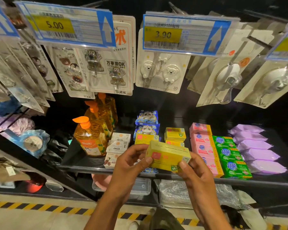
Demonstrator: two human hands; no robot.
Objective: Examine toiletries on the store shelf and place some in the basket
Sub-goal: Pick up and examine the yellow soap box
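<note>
I hold a yellow soap box (167, 156) level in front of the black store shelf (239, 180). My left hand (130, 165) pinches its left end with thumb and fingers. My right hand (194, 171) grips its right end, thumb on the front lower corner. Behind the box, more yellow soap boxes (175, 134) are stacked on the shelf. No basket is in view.
On the shelf stand orange pump bottles (90, 138), white soap boxes (118, 143), blue panda packs (146, 124), pink (201, 143) and green soap bars (229, 155) and purple packs (256, 151). Hook cards (161, 70) and price tags (181, 34) hang above. A striped floor line (40, 207) runs below.
</note>
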